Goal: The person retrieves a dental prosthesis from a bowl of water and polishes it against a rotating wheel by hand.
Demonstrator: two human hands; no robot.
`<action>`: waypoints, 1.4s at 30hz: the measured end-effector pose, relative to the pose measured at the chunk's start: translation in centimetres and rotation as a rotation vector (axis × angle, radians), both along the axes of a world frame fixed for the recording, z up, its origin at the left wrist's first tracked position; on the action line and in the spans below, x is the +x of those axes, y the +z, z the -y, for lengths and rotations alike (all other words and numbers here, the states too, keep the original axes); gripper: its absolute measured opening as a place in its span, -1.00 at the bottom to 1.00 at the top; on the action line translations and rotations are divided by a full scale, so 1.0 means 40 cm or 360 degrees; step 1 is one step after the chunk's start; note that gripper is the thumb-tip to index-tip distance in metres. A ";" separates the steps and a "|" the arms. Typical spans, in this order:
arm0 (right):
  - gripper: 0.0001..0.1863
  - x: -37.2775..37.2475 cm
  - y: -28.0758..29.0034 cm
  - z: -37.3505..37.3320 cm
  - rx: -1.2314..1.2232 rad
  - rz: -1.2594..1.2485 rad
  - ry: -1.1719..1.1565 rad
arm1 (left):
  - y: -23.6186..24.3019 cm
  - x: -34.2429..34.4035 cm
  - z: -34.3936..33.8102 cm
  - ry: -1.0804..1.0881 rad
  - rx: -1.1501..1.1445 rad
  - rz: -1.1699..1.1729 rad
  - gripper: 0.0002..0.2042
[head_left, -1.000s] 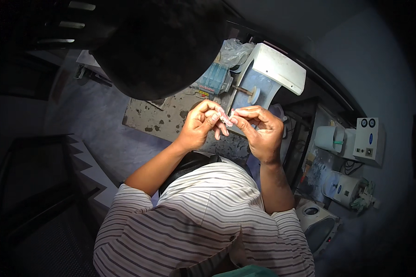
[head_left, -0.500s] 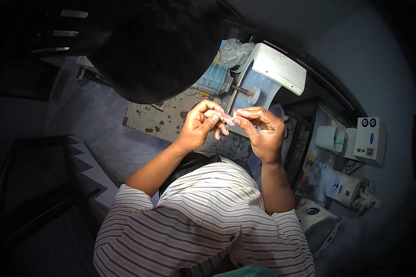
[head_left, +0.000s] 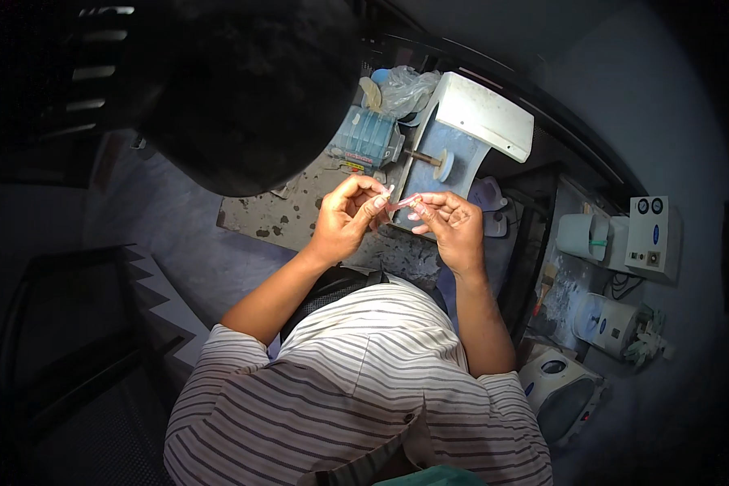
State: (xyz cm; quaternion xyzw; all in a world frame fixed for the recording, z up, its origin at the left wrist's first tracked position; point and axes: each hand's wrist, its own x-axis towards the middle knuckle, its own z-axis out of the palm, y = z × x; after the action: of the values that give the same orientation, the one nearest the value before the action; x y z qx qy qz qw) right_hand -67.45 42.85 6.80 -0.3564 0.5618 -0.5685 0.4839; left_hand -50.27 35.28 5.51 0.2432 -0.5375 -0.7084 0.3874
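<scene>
Forearms (head_left: 279, 297) slant up and inward from striped sleeves (head_left: 223, 356), and on my feed I see both hands meet well beyond the front of the striped shirt (head_left: 373, 332). The left hand (head_left: 344, 220) runs nearly in line with its forearm, thumb and forefinger pinched on one end of a small pink piece (head_left: 403, 202), the other fingers curled. The right hand (head_left: 455, 231) tips inward at the wrist; I make out its thumb and forefinger closed on the opposite end, with the remaining fingers bent and slightly spread. That puts the piece between the two sets of fingertips, held off the bench (head_left: 255, 212). In my view it sits just below the round wheel (head_left: 444, 165) in the white hood (head_left: 488, 113); its finer shape is too small for me to tell.
</scene>
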 end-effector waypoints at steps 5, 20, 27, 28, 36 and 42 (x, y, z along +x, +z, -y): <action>-0.84 -0.017 -0.030 -0.005 0.0027 0.0062 -0.0057 | -0.001 -0.018 0.002 -0.0096 -0.0120 0.0150 -0.88; -0.82 -0.070 -0.221 -0.021 0.0284 0.0490 -0.0315 | -0.160 -0.135 0.055 -0.0402 0.0488 0.0363 -0.86; -0.80 -0.110 -0.372 -0.018 0.0523 0.0454 -0.0510 | -0.276 -0.207 0.048 -0.0740 0.0761 0.0683 -0.83; -0.80 -0.124 -0.386 -0.018 0.0575 0.0406 -0.0543 | -0.288 -0.223 0.052 -0.0749 0.0763 0.0688 -0.83; -0.86 -0.228 -0.428 0.021 0.0795 0.0274 -0.0268 | -0.444 -0.348 0.086 -0.0482 0.0587 0.0634 -0.89; -0.89 -0.275 -0.450 0.073 0.0777 0.0110 -0.0179 | -0.479 -0.385 0.081 -0.0269 0.0831 0.0635 -0.91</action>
State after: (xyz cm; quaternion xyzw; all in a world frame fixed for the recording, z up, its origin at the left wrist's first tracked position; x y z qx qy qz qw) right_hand -78.46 39.92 -11.21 -0.1775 0.6846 -0.4538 0.5421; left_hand -65.66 32.05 -13.64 0.4226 -0.4215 -0.7902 0.1392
